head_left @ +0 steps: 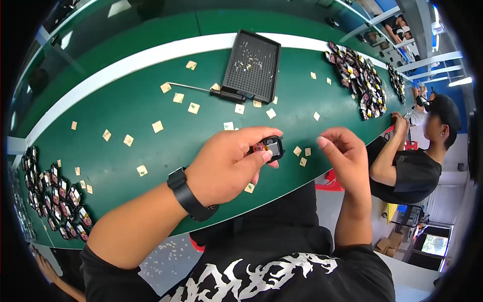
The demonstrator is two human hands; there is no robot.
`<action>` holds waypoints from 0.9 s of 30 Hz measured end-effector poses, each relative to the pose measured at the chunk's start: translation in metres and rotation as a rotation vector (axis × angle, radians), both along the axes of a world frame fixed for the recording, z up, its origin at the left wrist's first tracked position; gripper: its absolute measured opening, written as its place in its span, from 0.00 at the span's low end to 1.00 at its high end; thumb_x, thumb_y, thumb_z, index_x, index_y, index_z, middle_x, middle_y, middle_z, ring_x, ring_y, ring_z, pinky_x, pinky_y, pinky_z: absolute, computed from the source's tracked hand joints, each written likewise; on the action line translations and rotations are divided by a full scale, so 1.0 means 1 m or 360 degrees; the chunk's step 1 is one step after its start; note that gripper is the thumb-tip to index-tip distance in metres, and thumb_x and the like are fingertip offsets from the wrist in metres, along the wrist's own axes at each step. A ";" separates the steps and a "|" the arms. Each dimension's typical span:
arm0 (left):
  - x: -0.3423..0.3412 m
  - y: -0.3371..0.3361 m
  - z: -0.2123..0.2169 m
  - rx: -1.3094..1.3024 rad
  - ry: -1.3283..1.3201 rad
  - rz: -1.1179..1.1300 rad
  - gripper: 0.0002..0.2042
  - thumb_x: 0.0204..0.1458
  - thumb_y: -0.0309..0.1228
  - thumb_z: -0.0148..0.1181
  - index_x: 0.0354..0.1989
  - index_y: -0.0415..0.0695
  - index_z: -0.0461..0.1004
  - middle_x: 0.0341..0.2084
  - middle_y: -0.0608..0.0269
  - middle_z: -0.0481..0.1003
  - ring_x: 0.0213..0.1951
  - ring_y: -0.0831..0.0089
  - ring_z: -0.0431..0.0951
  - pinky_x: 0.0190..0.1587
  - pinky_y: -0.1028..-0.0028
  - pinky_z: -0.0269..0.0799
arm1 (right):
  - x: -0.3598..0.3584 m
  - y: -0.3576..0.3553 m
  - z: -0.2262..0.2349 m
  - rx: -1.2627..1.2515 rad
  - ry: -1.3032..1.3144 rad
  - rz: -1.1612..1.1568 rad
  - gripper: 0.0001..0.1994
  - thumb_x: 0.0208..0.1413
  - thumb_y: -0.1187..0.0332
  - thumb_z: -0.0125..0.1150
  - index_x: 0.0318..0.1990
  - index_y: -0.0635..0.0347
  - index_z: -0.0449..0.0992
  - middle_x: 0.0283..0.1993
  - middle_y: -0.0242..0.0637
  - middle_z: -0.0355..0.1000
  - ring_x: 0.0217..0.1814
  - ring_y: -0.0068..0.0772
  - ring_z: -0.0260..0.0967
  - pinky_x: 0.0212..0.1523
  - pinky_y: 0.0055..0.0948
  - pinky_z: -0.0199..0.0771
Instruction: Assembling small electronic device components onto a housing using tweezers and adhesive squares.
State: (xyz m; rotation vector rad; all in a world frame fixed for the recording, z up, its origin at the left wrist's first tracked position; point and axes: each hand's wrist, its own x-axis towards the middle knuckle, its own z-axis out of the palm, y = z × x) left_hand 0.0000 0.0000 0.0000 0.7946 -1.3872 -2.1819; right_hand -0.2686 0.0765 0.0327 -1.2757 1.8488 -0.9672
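My left hand (227, 163), with a black band on its wrist, grips a small black electronic casing (274, 146) between thumb and fingers. Inside the casing a red circuit board and a silver-grey part show. To the right of it, apart from the casing, my right hand (347, 153) is raised with thumb and forefinger brought together and the other fingers curled. Whatever may be in that pinch is too small to tell. Small beige paper squares (297, 150) lie on the green table (176, 141) between and around my hands.
A black perforated tray (250, 83) with tiny metal pieces stands at the far side. A screwdriver (188, 87) lies against its near edge. Piles of similar casings sit at the far right (362, 83) and left (58, 204). Another person (410, 168) works at the right.
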 end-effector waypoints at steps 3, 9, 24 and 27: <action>-0.001 0.002 -0.001 -0.0016 -0.0065 -0.0087 0.22 0.64 0.23 0.55 0.67 0.38 0.67 0.34 0.58 0.79 0.28 0.84 0.73 0.29 0.82 0.70 | -0.023 0.004 -0.010 -0.0180 0.0392 -0.0058 0.07 0.59 0.73 0.68 0.41 0.67 0.80 0.29 0.26 0.74 0.26 0.10 0.61 0.26 0.15 0.60; 0.000 -0.011 -0.002 0.0346 0.0131 -0.0079 0.27 0.60 0.20 0.49 0.70 0.35 0.63 0.43 0.50 0.80 0.29 0.80 0.75 0.31 0.80 0.72 | -0.026 0.013 -0.003 -0.0277 0.0835 0.0127 0.05 0.63 0.74 0.62 0.41 0.68 0.79 0.30 0.35 0.74 0.28 0.21 0.67 0.29 0.26 0.68; 0.004 -0.014 -0.005 -0.0455 -0.0180 -0.0225 0.30 0.51 0.17 0.51 0.68 0.35 0.66 0.31 0.62 0.79 0.28 0.80 0.73 0.31 0.77 0.69 | 0.043 -0.011 0.002 -0.0774 0.1187 0.1035 0.12 0.40 0.69 0.76 0.26 0.61 0.74 0.25 0.33 0.68 0.21 0.30 0.63 0.18 0.28 0.61; 0.000 -0.009 -0.009 -0.0913 -0.0181 -0.0102 0.30 0.50 0.16 0.51 0.66 0.36 0.69 0.25 0.61 0.76 0.27 0.74 0.75 0.30 0.73 0.69 | 0.047 -0.009 -0.001 -0.0913 0.1222 0.1074 0.09 0.40 0.74 0.72 0.29 0.64 0.77 0.28 0.36 0.72 0.22 0.28 0.65 0.18 0.25 0.63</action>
